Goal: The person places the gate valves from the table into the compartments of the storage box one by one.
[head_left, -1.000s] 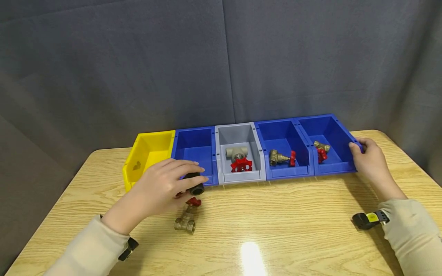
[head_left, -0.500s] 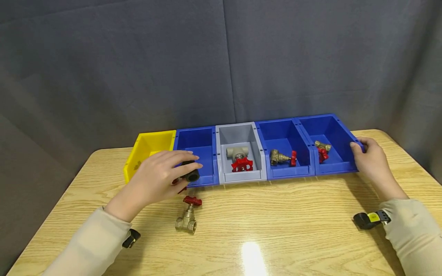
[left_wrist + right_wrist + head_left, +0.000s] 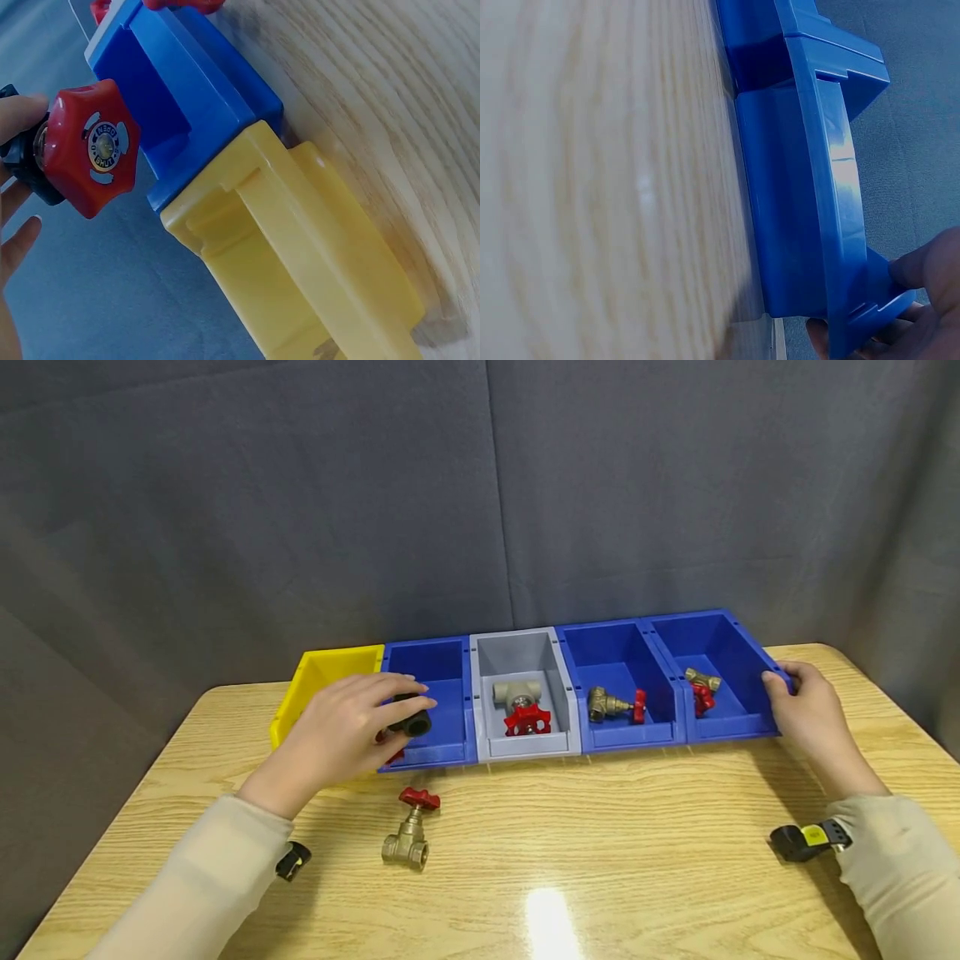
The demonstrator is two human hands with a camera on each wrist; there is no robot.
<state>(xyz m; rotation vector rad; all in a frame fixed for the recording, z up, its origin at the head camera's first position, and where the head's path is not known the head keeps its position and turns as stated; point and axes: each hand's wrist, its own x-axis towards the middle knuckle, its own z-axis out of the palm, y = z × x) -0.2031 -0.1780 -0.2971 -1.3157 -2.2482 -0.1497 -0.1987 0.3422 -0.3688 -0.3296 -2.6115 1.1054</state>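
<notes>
The left hand (image 3: 341, 731) pinches a black valve (image 3: 412, 722) above the front of the left blue bin (image 3: 438, 753). In the left wrist view this valve's red handwheel (image 3: 105, 148) faces the camera, beside the blue and yellow bins. At the far right, the right hand (image 3: 813, 718) grips the side wall of the rightmost blue bin (image 3: 738, 725), thumb on the rim; the right wrist view shows its fingers around the bin's corner. A brass valve with a red handwheel (image 3: 408, 843) lies on the table in front of the bins.
A yellow bin (image 3: 343, 657) stands at the row's left end. The grey bin (image 3: 528, 745) holds a pale valve with a red wheel (image 3: 528, 718). Brass valves with red handles lie in the two right blue bins (image 3: 622, 737). A dark curtain (image 3: 480, 510) hangs behind.
The left hand has moved up and slightly left with the black valve, from in front of the left blue bin to above its front part. The right hand keeps its grip on the bin.
</notes>
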